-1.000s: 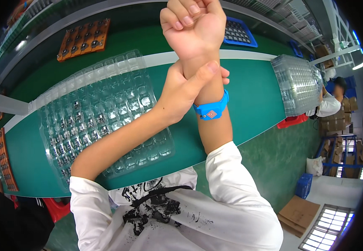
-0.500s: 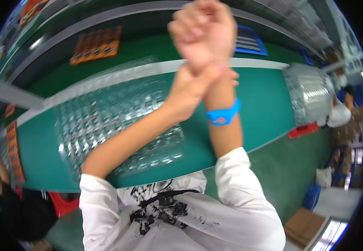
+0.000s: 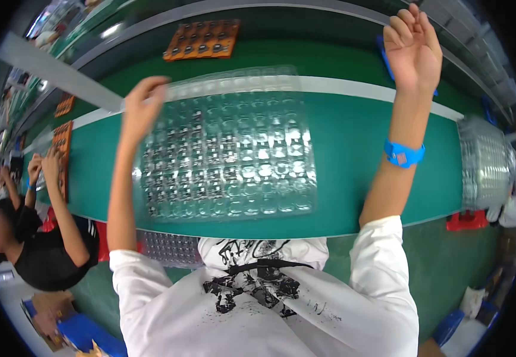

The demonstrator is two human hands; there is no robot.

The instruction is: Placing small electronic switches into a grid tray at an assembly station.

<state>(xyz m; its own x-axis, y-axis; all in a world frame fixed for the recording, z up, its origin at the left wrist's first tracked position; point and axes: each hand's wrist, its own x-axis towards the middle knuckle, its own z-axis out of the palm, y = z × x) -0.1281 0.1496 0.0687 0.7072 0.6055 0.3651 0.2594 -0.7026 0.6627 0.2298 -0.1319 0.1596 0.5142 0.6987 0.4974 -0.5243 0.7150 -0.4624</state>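
My left hand [image 3: 143,107] is raised at the left edge of a clear plastic blister tray [image 3: 270,160], slightly blurred, its fingers loosely bent and apart with nothing seen in them. On the green tabletop, the tray's left pockets hold many small dark metallic parts [image 3: 192,172]; its right pockets show none. My right hand [image 3: 413,53] hangs in the air at the upper right, palm turned up. Its fingers are loosely curled and apart, holding nothing. A blue wristband [image 3: 404,154] circles that wrist.
An orange fixture with rows of dark round parts [image 3: 203,40] lies beyond the tray. A blue tray [image 3: 384,56] sits partly behind my right hand. Stacked clear trays [image 3: 485,163] stand at the right end. A grey post [image 3: 61,71] rises at left; a co-worker [image 3: 52,256] sits there.
My left hand has let go of my right wrist and swung left to the tray's edge. My right hand has moved to the right. The view has shifted too.
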